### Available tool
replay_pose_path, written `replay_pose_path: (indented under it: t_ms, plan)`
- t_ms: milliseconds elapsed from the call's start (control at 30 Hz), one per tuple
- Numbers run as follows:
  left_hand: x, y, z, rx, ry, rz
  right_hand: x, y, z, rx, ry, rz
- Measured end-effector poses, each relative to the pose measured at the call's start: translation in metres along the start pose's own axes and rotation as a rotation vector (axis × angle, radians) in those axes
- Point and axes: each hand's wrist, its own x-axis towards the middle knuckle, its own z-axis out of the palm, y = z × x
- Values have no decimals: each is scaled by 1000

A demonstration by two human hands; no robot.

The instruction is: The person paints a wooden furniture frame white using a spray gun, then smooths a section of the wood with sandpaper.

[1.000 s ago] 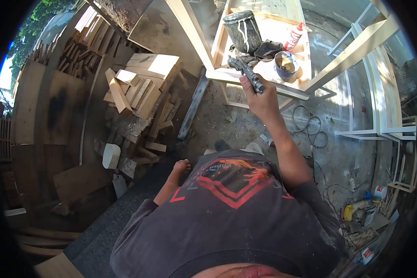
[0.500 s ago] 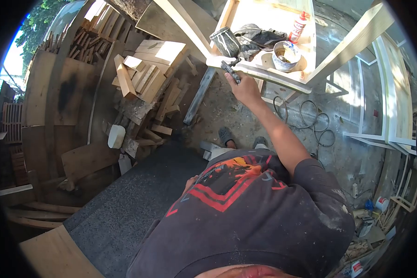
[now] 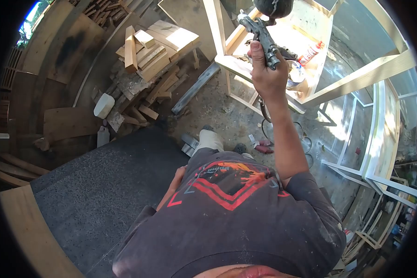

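My right hand (image 3: 269, 81) is wrapped round the handle of a spray gun (image 3: 262, 37), raised in front of me. A dark cup (image 3: 274, 6) sits on top of the gun, partly cut off by the upper edge of view. Behind the gun stands a pale wooden frame (image 3: 242, 68) with a shelf-like panel. On that panel are a red and white bottle (image 3: 311, 53) and a patterned bowl (image 3: 295, 74), the bowl partly hidden by my hand. Down beside my shirt hangs my left hand (image 3: 178, 177); its fingers are hidden.
To the left, cut wood blocks (image 3: 153, 58) lie piled on a rough stand. A dark speckled board (image 3: 106, 185) spreads out at lower left. White-painted frames (image 3: 373, 134) stand on the right. A hose (image 3: 306, 139) loops over the concrete floor near my feet.
My right hand has lifted the spray gun up off the frame's edge, and its dark cup has risen with it. The view has shifted, and my feet have changed position.
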Motion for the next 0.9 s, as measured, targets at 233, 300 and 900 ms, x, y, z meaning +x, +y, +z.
replay_pose_path:
  t_ms: [233,300,900]
  plan:
    - [-7,54,-41,-497,84,-146,-69,101,31,-354,-164,280]
    - [4,20,-22,-527,92,-172,-87,122,43,-397,-183,312]
    - [182,-175,-186,199,-346,369,-72,-29,142,-445,154,312]
